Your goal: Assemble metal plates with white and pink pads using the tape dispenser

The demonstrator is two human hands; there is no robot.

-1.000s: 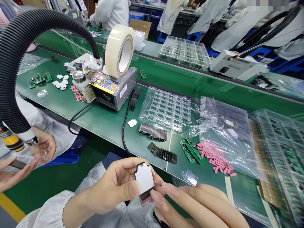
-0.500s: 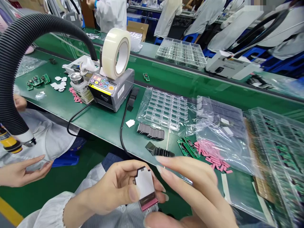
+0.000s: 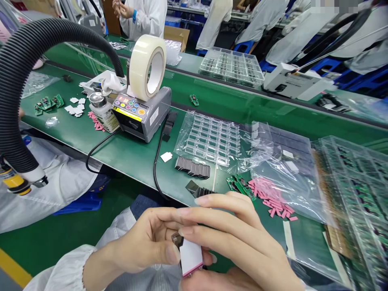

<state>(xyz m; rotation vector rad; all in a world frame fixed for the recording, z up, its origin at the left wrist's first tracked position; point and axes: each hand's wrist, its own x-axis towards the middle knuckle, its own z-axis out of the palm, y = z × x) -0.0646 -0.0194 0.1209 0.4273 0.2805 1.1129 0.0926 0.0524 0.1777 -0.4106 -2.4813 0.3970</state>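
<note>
In the lower middle, my left hand (image 3: 142, 238) is closed round a small flat part (image 3: 191, 255) with a white face, a dark corner and a pink strip along its lower edge. My right hand (image 3: 242, 238) arches over it, fingertips on the part's upper end and thumb at its lower edge. The fingers hide some of the part. Just beyond the hands lie a stack of dark pieces (image 3: 200, 189) and a row of grey-striped pieces (image 3: 192, 167). Green circuit boards (image 3: 241, 186) and a pile of pink strips (image 3: 273, 198) sit to their right.
A tape dispenser (image 3: 145, 115) carries a big tape roll (image 3: 148, 66). A clear tray (image 3: 212, 137) in a plastic bag lies mid-table. Stacked board trays (image 3: 357, 194) stand at right. A black hose (image 3: 60, 30) arches over the left side, beside a co-worker's white sleeve (image 3: 54, 173).
My right hand has moved left onto the part. Its white face now reaches the pink strip, where a dark band showed before. The co-worker's hands at left have drawn back; a board beyond shifted right.
</note>
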